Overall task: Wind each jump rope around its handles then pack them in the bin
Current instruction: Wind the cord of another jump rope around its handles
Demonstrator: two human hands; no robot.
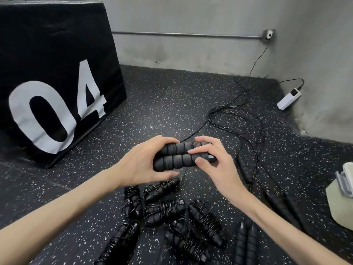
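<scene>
Flooring first: dark speckled rubber floor [162,96] fills the whole scene, running back to a grey wall [191,16] with a thin conduit [181,34] leading across it to a socket [269,34]. Big black padded box [53,69] stands on the left, a white "04" on its side, well apart from the hands. Over at the right wall lies a white power bank [288,99] with a thin cable running up to that socket. At the far right edge, a pale object [342,197] pokes into view, too cut off to name.

Down near the bottom, a cluster of wound jump ropes [172,213] lies on the floor, cord wrapped round each pair of handles, right beneath the forearms. To their right, unwound handles [246,243] lie beside them, more of them near the right forearm.

Now the action: both hands are up over that cluster with a pair of black ribbed handles [181,156] held side by side, touching, long axis running left to right and tilted slightly up at the right. Left hand [145,161] grips the left ends, fingers curled over the top, thumb under. Right hand [215,163] pinches the right ends, fingertips on top, thumb on the near side. From there the loose cord [235,115] trails away across the floor toward the back corner, looping and tangling
</scene>
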